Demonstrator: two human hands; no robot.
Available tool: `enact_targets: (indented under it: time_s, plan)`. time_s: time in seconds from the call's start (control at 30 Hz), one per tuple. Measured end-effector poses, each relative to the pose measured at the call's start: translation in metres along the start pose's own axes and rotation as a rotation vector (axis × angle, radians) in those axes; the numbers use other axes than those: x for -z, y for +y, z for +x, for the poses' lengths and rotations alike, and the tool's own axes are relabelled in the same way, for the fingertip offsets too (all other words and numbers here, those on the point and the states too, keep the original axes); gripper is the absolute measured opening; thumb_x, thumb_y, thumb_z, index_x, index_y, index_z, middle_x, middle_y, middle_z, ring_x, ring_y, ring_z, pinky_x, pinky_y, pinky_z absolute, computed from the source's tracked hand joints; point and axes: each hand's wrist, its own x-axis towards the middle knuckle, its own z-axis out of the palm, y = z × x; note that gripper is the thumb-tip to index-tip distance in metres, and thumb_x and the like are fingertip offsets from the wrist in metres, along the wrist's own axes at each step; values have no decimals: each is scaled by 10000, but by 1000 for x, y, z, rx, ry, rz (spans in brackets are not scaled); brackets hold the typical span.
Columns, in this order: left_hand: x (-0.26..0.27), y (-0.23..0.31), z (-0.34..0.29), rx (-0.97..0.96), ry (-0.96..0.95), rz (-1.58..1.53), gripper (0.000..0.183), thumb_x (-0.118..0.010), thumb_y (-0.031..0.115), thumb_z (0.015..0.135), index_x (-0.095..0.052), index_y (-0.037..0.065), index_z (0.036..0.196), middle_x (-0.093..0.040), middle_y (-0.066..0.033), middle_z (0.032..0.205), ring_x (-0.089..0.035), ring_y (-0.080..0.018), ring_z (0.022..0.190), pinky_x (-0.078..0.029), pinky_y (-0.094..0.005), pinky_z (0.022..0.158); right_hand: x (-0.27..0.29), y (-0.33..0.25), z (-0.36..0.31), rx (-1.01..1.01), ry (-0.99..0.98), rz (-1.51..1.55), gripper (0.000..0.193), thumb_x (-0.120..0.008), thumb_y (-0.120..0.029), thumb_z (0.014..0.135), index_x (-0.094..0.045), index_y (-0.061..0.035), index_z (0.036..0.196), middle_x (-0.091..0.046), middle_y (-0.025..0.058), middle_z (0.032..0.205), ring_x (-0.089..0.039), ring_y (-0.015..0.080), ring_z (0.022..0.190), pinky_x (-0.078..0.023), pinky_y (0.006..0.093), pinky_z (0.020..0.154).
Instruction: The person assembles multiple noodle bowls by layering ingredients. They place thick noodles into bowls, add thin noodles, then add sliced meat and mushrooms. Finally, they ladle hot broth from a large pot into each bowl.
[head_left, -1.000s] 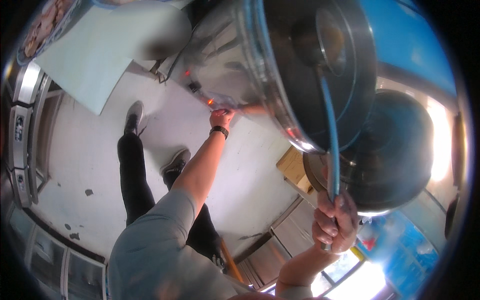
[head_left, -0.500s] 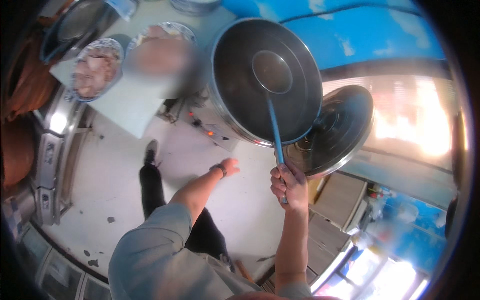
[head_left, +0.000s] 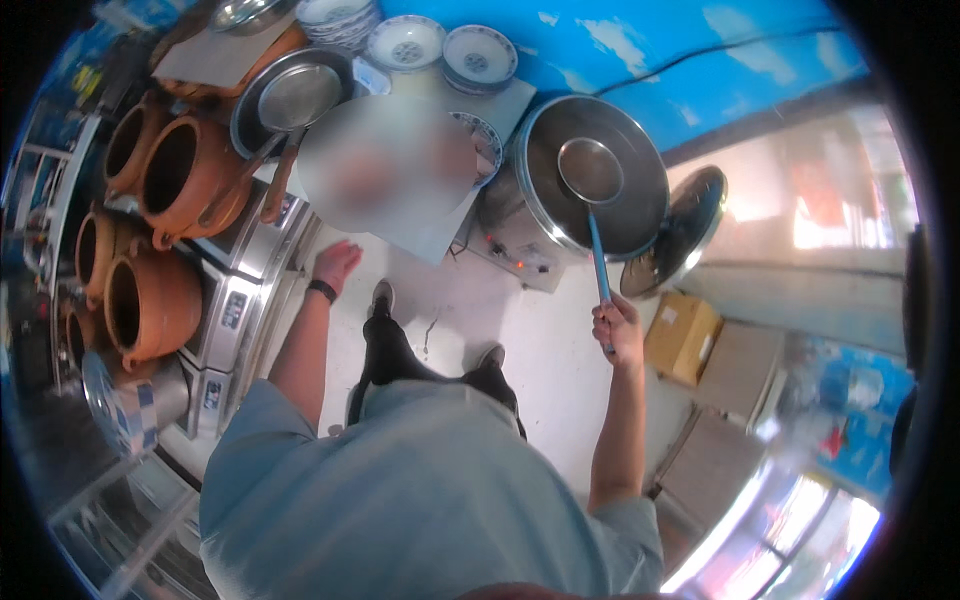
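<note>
My right hand (head_left: 620, 328) is closed around the lower end of a long blue handle. It belongs to a ladle (head_left: 590, 170) whose round bowl rests inside a large metal pot (head_left: 535, 215). What the pot contains is hard to make out. Behind the pot's right side leans a round metal lid (head_left: 700, 225). My left hand (head_left: 338, 263) is held out over the floor beside the white table, fingers stretched and holding nothing. Just beyond it lie a wooden-handled strainer (head_left: 300, 97) and a dark basin (head_left: 250, 125). A blurred patch covers much of the table, leaving part of a patterned plate (head_left: 490, 150) visible.
Several clay pots (head_left: 180, 180) crowd the left, by metal stove units with control panels (head_left: 235, 310). Patterned bowls (head_left: 405, 43) are stacked at the table's back, against a blue wall. A cardboard box (head_left: 683, 338) and brown cabinets (head_left: 740, 370) stand at right.
The view has shifted, bringing in the clay pots and bowl stacks. My left hand has moved left, away from the big pot. My right hand still grips the ladle in the pot.
</note>
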Motion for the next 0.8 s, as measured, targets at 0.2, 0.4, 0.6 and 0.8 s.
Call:
enact_targets:
  time_s: [0.2, 0.4, 0.6, 0.8]
  plan:
    - [-8, 51, 76, 133, -234, -293, 572, -604, -29, 979, -383, 123, 1484, -570, -169, 1362, -616, -345, 1224, -560, -492, 1043, -80, -3, -62, -13, 133, 24, 211, -537, -59, 1009, -566, 17, 1203, -512, 3, 794, -366, 18, 539, -269, 162, 413]
    - [-23, 67, 93, 172, -290, -262, 559, -586, -55, 957, -422, 169, 1443, -547, -113, 1405, -604, -328, 1230, -585, -512, 1001, -154, 2, -104, 2, 159, 1, 333, -546, -63, 1001, -573, 28, 1320, -512, 3, 794, -358, 18, 536, -268, 168, 420]
    - [-14, 92, 121, 200, -203, -97, 713, -692, 28, 948, -328, 241, 1523, -542, -119, 1381, -631, -314, 1174, -618, -472, 944, -200, 10, -120, -51, 84, -26, 327, -556, -75, 1010, -577, 28, 1319, -517, 1, 785, -375, 13, 529, -287, 161, 415]
    - [-1, 78, 131, 143, -165, -141, 957, -742, 10, 913, -163, 286, 1623, -532, -158, 1394, -663, -320, 1133, -604, -456, 980, -233, 26, -99, -127, -10, -61, 515, -579, -83, 1012, -454, 39, 1496, -527, 12, 775, -376, 20, 508, -293, 181, 408]
